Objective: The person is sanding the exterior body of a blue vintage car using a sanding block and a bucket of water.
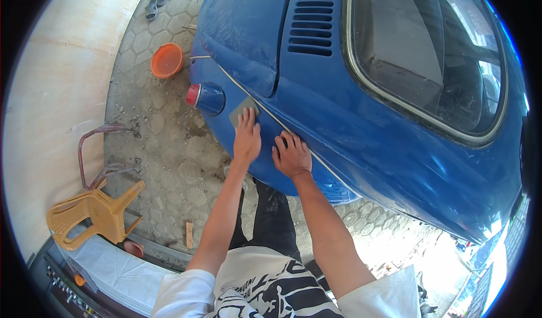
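On the blue fender [223,137], right of the tail light [210,99], a grey sheet [248,101] is pressed by the flat left hand [247,142], unclenched; the pale trim [266,108] is touched by the right hand [294,157], fingers slightly apart; far left, an orange basin [178,64] is seen.

Small black lettering [247,282] beside larger black print [302,291] on person's white shirt [240,261]; not clearly readable.
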{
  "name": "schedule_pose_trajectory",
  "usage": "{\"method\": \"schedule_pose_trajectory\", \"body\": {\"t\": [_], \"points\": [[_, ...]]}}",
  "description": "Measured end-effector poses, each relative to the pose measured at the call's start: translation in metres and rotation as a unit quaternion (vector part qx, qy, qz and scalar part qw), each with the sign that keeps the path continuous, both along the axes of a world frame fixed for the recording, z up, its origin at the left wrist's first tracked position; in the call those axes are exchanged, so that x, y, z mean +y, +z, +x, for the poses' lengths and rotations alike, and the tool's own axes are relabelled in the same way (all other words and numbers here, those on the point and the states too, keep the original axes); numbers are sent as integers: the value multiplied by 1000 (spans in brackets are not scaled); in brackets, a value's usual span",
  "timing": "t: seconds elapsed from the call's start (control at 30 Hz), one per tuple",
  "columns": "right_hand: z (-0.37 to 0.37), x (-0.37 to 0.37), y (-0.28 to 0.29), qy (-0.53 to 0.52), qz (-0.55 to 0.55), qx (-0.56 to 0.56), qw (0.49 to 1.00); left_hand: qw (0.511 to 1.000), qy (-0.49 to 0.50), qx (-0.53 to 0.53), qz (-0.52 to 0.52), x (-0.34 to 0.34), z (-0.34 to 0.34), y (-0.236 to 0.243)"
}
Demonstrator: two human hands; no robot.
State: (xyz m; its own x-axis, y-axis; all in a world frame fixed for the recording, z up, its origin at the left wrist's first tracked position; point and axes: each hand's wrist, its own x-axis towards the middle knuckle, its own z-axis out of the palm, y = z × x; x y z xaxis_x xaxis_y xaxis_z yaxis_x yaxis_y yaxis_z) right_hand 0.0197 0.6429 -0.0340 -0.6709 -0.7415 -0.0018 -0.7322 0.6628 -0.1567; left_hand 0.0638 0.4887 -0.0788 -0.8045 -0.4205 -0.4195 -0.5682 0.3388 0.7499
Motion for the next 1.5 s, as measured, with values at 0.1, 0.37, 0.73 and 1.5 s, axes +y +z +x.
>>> {"method": "schedule_pose_trajectory", "body": {"t": [0.1,0.37,0.73,1.5], "points": [[9,-19,2,15,-13,-3,1000,999,42,15,-11,-54,-23,-28],[2,-4,-2,8,-9,0,1000,999,-18,-23,-15,14,25,13],[3,-7,-1,8,-8,0,1000,1000,-19,-13,-20,-5,16,15],[6,-11,-1,12,-2,-12,1000,995,79,-43,29,-11,27,3]]}}
